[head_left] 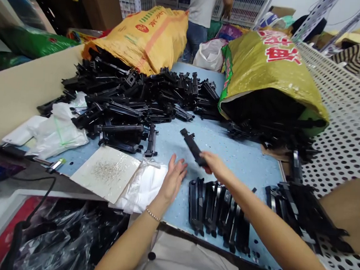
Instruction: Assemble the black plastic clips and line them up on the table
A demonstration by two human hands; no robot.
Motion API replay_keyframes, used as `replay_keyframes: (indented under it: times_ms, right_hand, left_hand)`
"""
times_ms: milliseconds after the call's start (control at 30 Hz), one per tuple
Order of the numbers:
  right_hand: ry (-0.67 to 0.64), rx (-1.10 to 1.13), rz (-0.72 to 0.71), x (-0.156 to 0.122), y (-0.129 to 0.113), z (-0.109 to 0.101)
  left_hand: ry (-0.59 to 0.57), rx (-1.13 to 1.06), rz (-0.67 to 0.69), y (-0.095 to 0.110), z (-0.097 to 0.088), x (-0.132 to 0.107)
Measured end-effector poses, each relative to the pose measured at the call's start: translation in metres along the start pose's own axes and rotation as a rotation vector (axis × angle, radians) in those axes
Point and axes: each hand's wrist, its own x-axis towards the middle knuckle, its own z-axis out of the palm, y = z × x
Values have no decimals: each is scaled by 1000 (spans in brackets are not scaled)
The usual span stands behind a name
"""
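My right hand (215,165) is closed round the near end of a long black plastic part (191,145) and holds it tilted above the blue table (243,156). My left hand (174,177) hovers open just left of it, fingers stretched out, above a white plastic bag (141,186). Below my right forearm a row of black parts (217,213) lies side by side at the table's near edge. A big heap of the same black parts (129,102) covers the middle of the table.
A yellow sack (144,36) and a green-yellow sack (272,71) spill black parts at the back. A white tile with small metal bits (106,173) lies front left. More parts (302,207) lie on a perforated white panel (349,123) right. A person (205,12) stands behind.
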Motion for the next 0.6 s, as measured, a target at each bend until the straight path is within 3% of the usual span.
replay_keyframes:
  times_ms: [100, 167, 267, 367, 433, 500, 600]
  right_hand:
    - [-112, -46, -242, -59, 11, 7]
    - [-23, -164, -392, -77, 12, 5]
    - [199, -345, -540, -74, 9, -1]
    - [197, -376, -669, -57, 3, 2]
    - [112, -234, -649, -49, 0, 8]
    - [-3, -45, -524, -47, -3, 15]
    - [-156, 20, -412, -58, -2, 20]
  left_hand:
    - [-88, -25, -83, 13, 19, -4]
    - [-110, 111, -78, 17, 24, -17]
    - [-137, 304, 21, 16, 24, -38]
    - [-165, 419, 97, 14, 24, -50]
    - [-137, 473, 148, 15, 24, -50]
    - [-89, 491, 161, 18, 22, -47]
    - [-17, 411, 72, 30, 17, -41]
